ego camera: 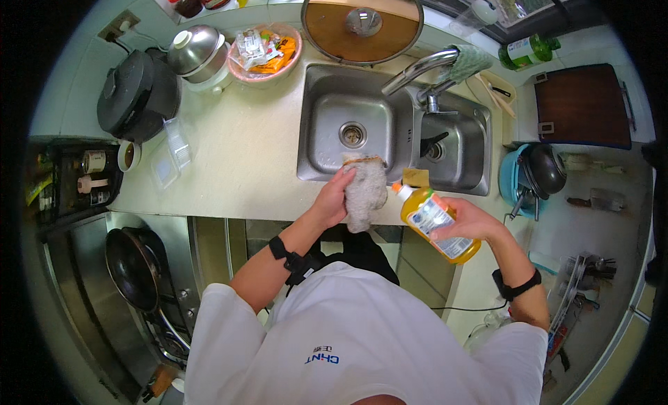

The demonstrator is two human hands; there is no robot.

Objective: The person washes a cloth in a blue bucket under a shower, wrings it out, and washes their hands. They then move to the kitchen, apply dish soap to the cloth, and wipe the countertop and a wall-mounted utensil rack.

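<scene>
My left hand [332, 199] grips a grey, fluffy cleaning cloth [365, 193] that hangs over the front edge of the double stainless steel sink [318, 118]. In my right hand [464, 219] is a bottle of yellow dish soap [441, 225], tilted with its orange-and-white cap towards the cloth. The cap does not touch the cloth. A yellow sponge [415, 178] lies on the sink's front rim, just beyond the bottle cap. The chrome faucet [422, 71] reaches over the larger basin, with a green cloth [467, 64] draped on it.
A glass lid [362, 24] leans behind the sink. Left stand a pink-rimmed basket [266, 76] of packets, a steel-lidded cooker [195, 52], a black appliance [138, 97] and clear plastic containers [172, 154]. A frying pan [133, 269] sits on the stove. Right is a blue basin [509, 178] with black cookware.
</scene>
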